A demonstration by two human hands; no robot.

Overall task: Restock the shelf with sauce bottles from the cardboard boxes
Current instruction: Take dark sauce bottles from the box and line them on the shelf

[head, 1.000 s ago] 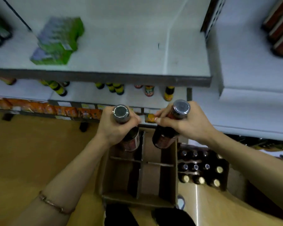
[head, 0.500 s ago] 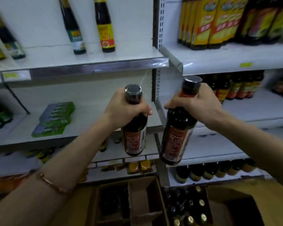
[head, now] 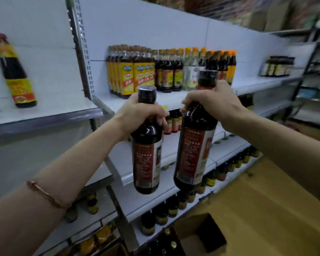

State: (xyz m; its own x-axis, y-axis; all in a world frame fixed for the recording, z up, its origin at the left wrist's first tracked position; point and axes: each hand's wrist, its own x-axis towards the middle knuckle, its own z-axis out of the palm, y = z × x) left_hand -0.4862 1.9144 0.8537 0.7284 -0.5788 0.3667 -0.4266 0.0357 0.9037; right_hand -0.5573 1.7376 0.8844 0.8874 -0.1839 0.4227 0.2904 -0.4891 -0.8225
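You're mid-carry: your left hand [head: 137, 115] grips one dark sauce bottle [head: 147, 154] by the neck and your right hand [head: 213, 102] grips a second bottle [head: 194, 145] likewise, both hanging in the air just in front of the stocked shelf [head: 251, 85]. Next, I'd judge, you raise them over its front edge and stand them beside the bottle row [head: 166, 71] (the cardboard box [head: 199, 235] lies well below that shelf).

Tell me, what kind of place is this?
Most likely a grocery shop aisle. Long white shelves hold rows of sauce bottles, and an open cardboard box sits on the floor for restocking.
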